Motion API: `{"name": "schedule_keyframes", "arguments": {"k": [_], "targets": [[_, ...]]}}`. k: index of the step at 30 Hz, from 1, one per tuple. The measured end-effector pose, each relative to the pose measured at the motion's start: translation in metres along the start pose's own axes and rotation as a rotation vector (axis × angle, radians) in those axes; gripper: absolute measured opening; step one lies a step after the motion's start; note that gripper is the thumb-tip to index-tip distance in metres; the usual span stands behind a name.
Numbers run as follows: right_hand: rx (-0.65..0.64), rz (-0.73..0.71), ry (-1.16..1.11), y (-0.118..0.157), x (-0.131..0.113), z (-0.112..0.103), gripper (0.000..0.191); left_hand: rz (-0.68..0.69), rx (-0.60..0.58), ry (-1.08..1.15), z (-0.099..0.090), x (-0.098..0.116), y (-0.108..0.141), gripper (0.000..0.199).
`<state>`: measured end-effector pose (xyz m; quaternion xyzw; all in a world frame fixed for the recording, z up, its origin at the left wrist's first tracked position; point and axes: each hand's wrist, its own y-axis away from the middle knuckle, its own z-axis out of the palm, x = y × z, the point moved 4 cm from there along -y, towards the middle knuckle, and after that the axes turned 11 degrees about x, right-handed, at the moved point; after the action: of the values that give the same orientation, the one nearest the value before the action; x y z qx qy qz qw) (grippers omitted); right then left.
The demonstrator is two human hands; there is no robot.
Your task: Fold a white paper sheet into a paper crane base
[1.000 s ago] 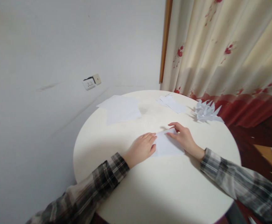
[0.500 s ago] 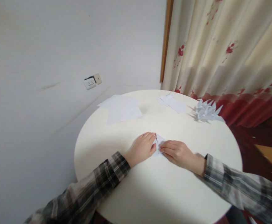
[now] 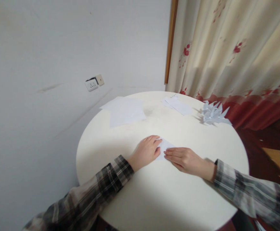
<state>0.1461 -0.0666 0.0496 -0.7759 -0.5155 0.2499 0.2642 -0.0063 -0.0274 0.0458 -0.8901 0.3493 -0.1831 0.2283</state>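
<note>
A small folded sheet of white paper (image 3: 163, 149) lies on the round white table (image 3: 159, 189), between my two hands. My left hand (image 3: 147, 151) holds its left side, fingertips at the upper edge and thumb lower down. From the right, my right hand (image 3: 182, 158) presses its fingers, held together, onto the paper's right part. My fingers cover both sides of the paper, so its full outline is hidden.
Large white sheets (image 3: 125, 112) lie at the table's back left. Smaller paper pieces (image 3: 178, 105) lie at the back, and a cluster of pointed folded paper shapes (image 3: 213, 113) stands at the right edge. A wall socket (image 3: 91, 85) and a curtain (image 3: 226, 57) are beyond.
The gap that showed between the paper's flaps is gone, and its visible face looks flatter. My right hand has shifted slightly right and its fingers are straighter. My left hand has barely moved.
</note>
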Motion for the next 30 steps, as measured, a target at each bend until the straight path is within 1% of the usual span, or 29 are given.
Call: {"name": "schedule_keyframes", "arguments": {"k": [7, 16, 21, 25, 30], "targets": [[-0.012, 0.005, -0.013, 0.0015, 0.0000, 0.0008, 0.031, 0.026, 0.000, 0.004, 0.0041, -0.0014, 0.0022, 0.032], [-0.090, -0.099, 0.074, 0.0080, 0.0004, 0.0047, 0.033, 0.015, -0.018, 0.002, 0.0051, -0.0018, 0.0021, 0.033], [-0.076, -0.097, 0.063, 0.0078, -0.0003, 0.0027, 0.033, 0.018, 0.017, -0.013, 0.0013, -0.0007, 0.0022, 0.030], [-0.088, -0.117, 0.111, 0.0070, -0.0011, 0.0024, 0.032, 0.008, 0.030, -0.069, -0.0033, 0.0014, 0.0011, 0.024], [-0.089, -0.137, 0.141, 0.0084, -0.0007, 0.0042, 0.031, 0.028, 0.031, -0.078, -0.0030, 0.0023, 0.0011, 0.026]]}}
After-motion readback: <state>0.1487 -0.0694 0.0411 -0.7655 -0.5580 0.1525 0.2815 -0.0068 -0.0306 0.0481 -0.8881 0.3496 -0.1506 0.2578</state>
